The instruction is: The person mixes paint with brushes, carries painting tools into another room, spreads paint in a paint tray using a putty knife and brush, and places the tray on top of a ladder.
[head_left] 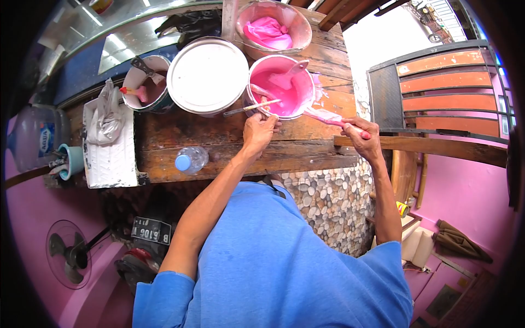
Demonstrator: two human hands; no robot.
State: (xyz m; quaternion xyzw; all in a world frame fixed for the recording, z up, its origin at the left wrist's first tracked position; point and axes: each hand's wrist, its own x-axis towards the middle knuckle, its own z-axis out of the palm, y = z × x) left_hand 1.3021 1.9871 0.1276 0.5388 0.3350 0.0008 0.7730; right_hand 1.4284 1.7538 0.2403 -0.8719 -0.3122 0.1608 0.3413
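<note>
A bucket of pink paint (252, 101) stands on the wooden table in front of me. My left hand (259, 132) is closed at its near rim, fingers curled against the edge. Across that rim, just above my left fingers, lies a thin stick (246, 109). A pink-smeared putty knife (297, 68) leans inside the bucket. In my right hand (362, 139) is a paintbrush (332, 120), its pink handle wrapped by my fingers. The paint-covered brush head points left, close to the bucket's right side.
Left of the bucket stand a white-lidded bucket (208, 74) and a bucket with scrapers (162, 101). Behind is a bucket holding pink material (302, 38). A water bottle (192, 160) and a white tray (106, 164) are on the table (235, 158).
</note>
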